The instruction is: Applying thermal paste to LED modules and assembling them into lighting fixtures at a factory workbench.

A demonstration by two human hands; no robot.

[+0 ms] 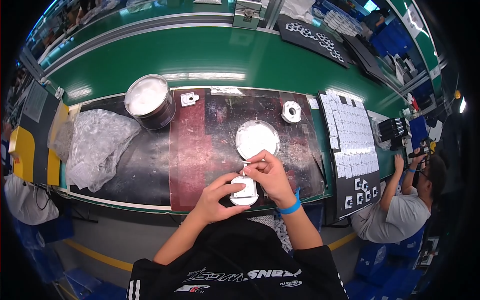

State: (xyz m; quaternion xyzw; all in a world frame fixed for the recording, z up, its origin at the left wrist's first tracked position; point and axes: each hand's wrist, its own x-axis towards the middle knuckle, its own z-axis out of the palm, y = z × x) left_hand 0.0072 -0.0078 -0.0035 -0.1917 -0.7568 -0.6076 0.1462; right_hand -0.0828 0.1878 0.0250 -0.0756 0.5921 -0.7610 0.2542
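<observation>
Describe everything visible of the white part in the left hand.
The white part looks like plastic, rounded at its near end, with a straight ridge across it and small dark spots on its upper face. The left hand holds it near the worktable front; the right hand holds a small pale piece at its far end.

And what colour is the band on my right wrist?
Blue; the band shows best in the head view.
</observation>
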